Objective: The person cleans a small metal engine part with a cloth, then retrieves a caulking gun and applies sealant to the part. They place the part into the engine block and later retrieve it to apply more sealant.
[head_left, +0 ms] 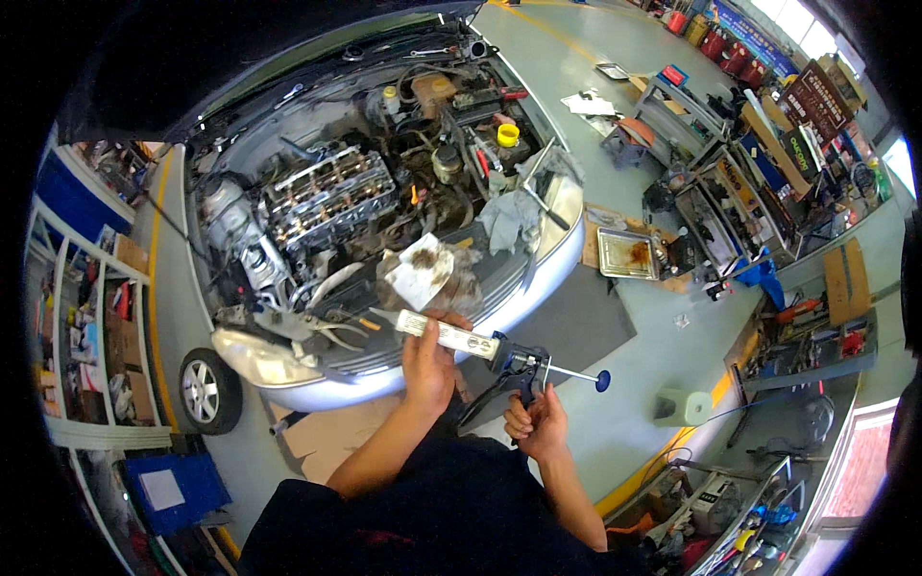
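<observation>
I hold a caulking gun (pixel 514 360) with a white sealant tube (pixel 447 335) loaded in it. My left hand (pixel 427 365) wraps around the tube near its front. My right hand (pixel 538 422) grips the gun's black handle and trigger. The gun's push rod ends in a blue knob (pixel 602 381) pointing right. The tube's nozzle points left toward the front of a silver car (pixel 317 384) with its bonnet up. The bare engine top (pixel 327 192) lies open in the bay. A stained white rag (pixel 423 269) rests on the car's front edge just above the tube.
A grey mat (pixel 586 326) lies on the floor by the car. A metal tray (pixel 629 252) sits on cardboard to the right. Tool racks and workbenches (pixel 749 182) line the right side, shelves (pixel 86 317) the left. A yellow cap (pixel 508 134) shows in the engine bay.
</observation>
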`<action>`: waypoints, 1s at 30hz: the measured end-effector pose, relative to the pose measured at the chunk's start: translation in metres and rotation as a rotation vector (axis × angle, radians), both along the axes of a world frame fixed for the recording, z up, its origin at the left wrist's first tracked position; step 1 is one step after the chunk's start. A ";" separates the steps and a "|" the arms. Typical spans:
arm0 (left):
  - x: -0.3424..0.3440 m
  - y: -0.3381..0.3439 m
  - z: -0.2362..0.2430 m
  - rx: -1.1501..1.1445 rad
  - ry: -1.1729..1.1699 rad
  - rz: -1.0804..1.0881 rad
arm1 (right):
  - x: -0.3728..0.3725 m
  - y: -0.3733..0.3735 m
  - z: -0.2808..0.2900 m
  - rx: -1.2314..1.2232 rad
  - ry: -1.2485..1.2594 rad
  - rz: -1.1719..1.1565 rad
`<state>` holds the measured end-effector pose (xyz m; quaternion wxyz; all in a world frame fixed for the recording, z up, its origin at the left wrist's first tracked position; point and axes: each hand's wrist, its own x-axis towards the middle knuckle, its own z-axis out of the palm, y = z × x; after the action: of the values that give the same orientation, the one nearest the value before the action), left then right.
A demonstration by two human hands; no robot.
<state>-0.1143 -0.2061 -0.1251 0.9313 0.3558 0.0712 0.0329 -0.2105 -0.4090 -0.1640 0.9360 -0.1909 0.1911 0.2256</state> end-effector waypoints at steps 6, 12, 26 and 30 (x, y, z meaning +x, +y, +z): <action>0.092 0.014 -0.091 0.578 -0.021 -0.297 | 0.113 -0.070 -0.025 -0.151 -0.008 -0.030; 0.163 0.072 -0.156 1.318 0.278 -0.100 | 0.274 -0.084 -0.077 -0.600 -0.006 0.036; 0.240 0.016 -0.180 1.944 0.704 0.201 | 0.454 -0.063 -0.151 -0.679 0.122 0.559; 0.224 0.018 -0.147 1.834 0.621 0.251 | 0.464 -0.061 -0.167 -0.628 0.034 0.640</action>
<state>0.1092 -0.1877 -0.2723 0.2226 0.9250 0.2976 0.0794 0.2534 -0.4698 -0.3313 0.7126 -0.5116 0.1970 0.4378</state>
